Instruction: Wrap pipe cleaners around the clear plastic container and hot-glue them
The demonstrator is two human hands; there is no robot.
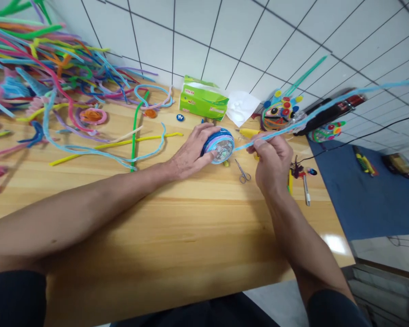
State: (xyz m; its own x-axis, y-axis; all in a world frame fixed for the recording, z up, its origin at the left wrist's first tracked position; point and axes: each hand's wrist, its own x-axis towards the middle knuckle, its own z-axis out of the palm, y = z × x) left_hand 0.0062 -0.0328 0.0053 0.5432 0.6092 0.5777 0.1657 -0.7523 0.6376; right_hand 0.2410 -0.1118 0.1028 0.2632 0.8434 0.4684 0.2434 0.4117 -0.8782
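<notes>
Your left hand [192,152] grips a blue-wrapped round object [223,149] — partly hidden by it. Your right hand [274,159] pinches a light-blue stem [327,107] — far end cut off.

L hand [193,152] round blue/purple obj [224,149], R hand [274,159] w/ lt-blue fuzzy stem [327,106], scissors [242,172] btwn

Passable over the near stretch of the counter [191,236], between the forearms [98,200]; narrowed between the round blue piece [221,145] and the right fingers [263,149] by scissors [241,170]; barred behind by the green tissue pack [202,102] and tiled wall [241,41], at far left by heaped pipe cleaners [54,59], across the right by a light-blue strand [327,107] held aslant
</notes>
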